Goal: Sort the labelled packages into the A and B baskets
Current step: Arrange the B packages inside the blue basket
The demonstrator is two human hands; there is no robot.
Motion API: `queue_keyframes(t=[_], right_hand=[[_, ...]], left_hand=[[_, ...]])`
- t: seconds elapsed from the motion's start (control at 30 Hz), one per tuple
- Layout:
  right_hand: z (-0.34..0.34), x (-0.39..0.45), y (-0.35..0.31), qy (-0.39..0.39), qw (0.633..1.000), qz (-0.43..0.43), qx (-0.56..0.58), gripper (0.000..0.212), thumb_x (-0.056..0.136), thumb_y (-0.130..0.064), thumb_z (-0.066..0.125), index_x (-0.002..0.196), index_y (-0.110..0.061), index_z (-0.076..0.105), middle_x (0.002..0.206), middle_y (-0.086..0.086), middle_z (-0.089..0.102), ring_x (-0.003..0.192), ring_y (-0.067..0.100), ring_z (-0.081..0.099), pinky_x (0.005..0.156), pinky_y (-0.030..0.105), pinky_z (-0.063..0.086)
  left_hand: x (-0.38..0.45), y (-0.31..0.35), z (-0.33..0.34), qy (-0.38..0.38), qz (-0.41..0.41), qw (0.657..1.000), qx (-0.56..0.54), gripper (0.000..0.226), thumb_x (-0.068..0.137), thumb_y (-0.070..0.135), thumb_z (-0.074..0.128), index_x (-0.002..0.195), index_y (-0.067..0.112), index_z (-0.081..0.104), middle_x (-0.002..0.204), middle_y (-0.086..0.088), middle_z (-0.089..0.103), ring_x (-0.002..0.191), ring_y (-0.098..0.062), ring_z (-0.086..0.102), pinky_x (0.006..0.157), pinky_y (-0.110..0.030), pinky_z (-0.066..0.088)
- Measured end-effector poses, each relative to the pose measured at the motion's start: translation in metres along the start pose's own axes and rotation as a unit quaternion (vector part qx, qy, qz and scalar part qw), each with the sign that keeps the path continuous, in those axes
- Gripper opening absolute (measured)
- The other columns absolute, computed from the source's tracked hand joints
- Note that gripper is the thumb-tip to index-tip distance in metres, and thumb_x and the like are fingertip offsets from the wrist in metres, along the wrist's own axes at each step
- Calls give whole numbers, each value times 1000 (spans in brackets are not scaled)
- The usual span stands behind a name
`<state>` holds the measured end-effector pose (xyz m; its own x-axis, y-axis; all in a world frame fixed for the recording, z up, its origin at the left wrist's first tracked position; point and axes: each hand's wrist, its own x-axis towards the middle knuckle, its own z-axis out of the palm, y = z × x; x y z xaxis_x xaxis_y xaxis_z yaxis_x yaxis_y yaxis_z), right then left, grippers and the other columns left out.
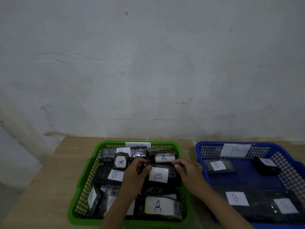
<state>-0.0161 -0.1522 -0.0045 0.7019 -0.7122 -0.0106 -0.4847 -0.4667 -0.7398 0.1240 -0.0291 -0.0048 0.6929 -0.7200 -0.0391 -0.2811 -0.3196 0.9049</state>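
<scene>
Gripping "B" package (159,175); green basket (82,187); both hands.

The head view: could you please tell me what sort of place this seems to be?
Probably a makeshift sorting station in a plain room: a wooden table against a bare scuffed wall, with a green basket and a blue basket holding black hand-lettered packages.

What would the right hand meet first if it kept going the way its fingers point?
The right hand points left across the green basket, fingertips at the end of the B-labelled package. That package comes first, probably already touched; depth is unclear.
</scene>
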Motion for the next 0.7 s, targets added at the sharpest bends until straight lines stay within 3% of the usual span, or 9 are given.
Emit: queue_keyframes(t=[0.1, 0.17, 0.23, 0.3, 0.4, 0.53, 0.7], right_hand=[[1, -5, 5, -57, 998, 28, 6, 18, 92, -35, 46, 108, -36, 53, 102, -16, 50, 113, 16, 35, 104, 36, 24], [1, -10, 8, -63, 997, 46, 23, 13, 88, -41, 49, 97, -49, 50, 106, -15, 53, 119, 24, 36, 104, 41, 31], [-3, -16, 10, -48, 995, 62, 67, 11, 84, -44, 50, 85, -55, 50, 105, -12, 59, 115, 27, 45, 99, 47, 41], [-11, -22, 11, -28, 991, 73, 107, 15, 87, -37, 52, 82, -52, 51, 103, -8, 60, 111, 24, 50, 97, 47, 43], [-25, -35, 11, -2, 975, 88, 202, 12, 90, -28, 53, 97, -38, 51, 104, -3, 58, 104, 17, 56, 91, 35, 49], [-38, -54, 25, 41, 953, 108, 279, 30, 90, -21, 54, 117, -30, 47, 107, -5, 57, 101, 9, 55, 85, 21, 48], [-69, -69, 53, 94, 935, 141, 310, 25, 90, -14, 53, 111, -26, 47, 96, -4, 58, 85, -1, 55, 63, 8, 49]], left_hand=[[-3, 5, 1, 22, -1, 999, -33, 16, 86, 15, 59, 82, 30, 52, 84, 10, 58, 80, 1, 53, 61, -1, 43], [-6, 8, 0, 15, -22, 996, -79, 13, 86, 16, 58, 96, 23, 55, 93, 2, 63, 86, -4, 57, 67, -10, 48], [-10, 10, 0, -30, -31, 994, -97, 23, 86, 16, 58, 108, 21, 53, 99, 1, 62, 89, -6, 58, 67, -14, 50], [-15, 14, 2, -66, -19, 994, -82, 25, 86, 14, 58, 108, 25, 51, 102, 2, 61, 91, -7, 58, 66, -13, 49], [-19, 21, 13, -67, -7, 993, -93, 22, 87, 12, 57, 106, 23, 53, 107, -8, 61, 92, -14, 60, 67, -15, 47], [-23, 32, 39, -71, 2, 990, -122, 21, 86, 7, 57, 92, 27, 55, 100, -6, 63, 89, -16, 61, 64, -16, 48], [-33, 52, 84, -87, 3, 986, -139, 19, 84, 5, 58, 92, 23, 55, 90, 1, 64, 84, -10, 61, 56, -6, 50]])
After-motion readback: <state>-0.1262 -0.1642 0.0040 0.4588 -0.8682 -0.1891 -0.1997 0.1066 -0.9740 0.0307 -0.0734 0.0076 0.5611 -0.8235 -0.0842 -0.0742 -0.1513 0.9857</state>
